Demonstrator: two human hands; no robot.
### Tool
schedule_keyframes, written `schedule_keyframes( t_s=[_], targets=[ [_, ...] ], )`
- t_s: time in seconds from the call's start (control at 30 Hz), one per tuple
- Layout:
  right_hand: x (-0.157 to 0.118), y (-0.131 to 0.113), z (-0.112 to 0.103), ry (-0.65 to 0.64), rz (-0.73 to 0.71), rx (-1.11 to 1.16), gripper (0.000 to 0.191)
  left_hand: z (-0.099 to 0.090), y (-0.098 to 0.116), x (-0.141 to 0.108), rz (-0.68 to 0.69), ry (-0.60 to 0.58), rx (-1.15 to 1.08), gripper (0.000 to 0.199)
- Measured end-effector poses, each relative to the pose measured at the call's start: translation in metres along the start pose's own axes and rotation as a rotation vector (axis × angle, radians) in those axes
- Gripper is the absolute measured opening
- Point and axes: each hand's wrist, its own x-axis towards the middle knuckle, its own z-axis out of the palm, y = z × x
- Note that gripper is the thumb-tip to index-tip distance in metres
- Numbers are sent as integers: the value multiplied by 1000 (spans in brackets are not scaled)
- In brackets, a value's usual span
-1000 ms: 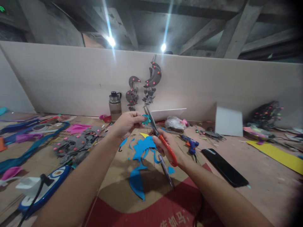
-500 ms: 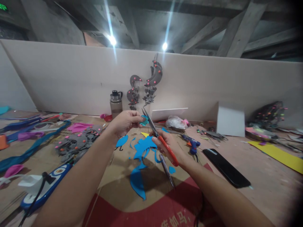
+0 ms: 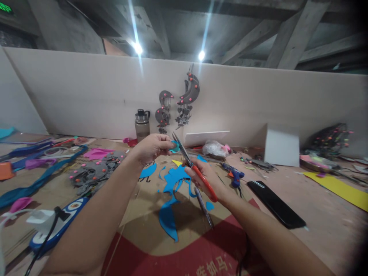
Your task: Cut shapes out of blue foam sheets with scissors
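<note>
My left hand [image 3: 155,147] is closed in a pinch on a small blue cutout piece [image 3: 175,147], held up above the cardboard. In my right hand [image 3: 205,174] is a pair of scissors [image 3: 198,172] with red handles, its blades pointing up and left, right beside the blue piece. Below both hands lie blue scraps [image 3: 176,178], a blue crescent [image 3: 168,220] and a small blue heart [image 3: 209,206]. A pen [image 3: 204,209] lies on the cardboard [image 3: 140,226] under my right hand.
At right are a black phone [image 3: 276,205], a blue glue gun [image 3: 236,176] and a yellow sheet [image 3: 339,189]. A bottle [image 3: 142,126] stands at the white partition [image 3: 86,96], where grey moon ornaments [image 3: 189,92] hang. Grey pieces [image 3: 94,172] and a blue power strip [image 3: 57,226] lie left.
The view has shifted slightly, so the surroundings sit a little further right. Both hands keep nearly the same pose, with the blue piece and scissors still held.
</note>
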Motion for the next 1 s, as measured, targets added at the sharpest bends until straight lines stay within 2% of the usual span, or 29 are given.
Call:
schedule_keyframes(
  t_s=[0.23, 0.47, 0.63, 0.73, 0.87, 1.0],
  targets=[
    [-1, -2, 0, -21, -36, -79, 27, -6, 2, 0, -26, -54, 54, 19],
    [-1, -3, 0, -12, -12, -81, 27, -7, 1, -1, -13, -67, 76, 19],
    [4, 1, 2, 98, 12, 43, 31, 0, 1, -5, -16, -98, 117, 16],
    [9, 0, 3, 184, -26, 193, 38, 9, 1, -8, 7, -142, 248, 13],
    [10, -3, 2, 166, -103, 367, 49, 22, 1, -12, 68, -252, 428, 7],
    [8, -5, 1, 125, -137, 374, 48, 28, -2, -12, 56, -333, 471, 6]
  ],
)
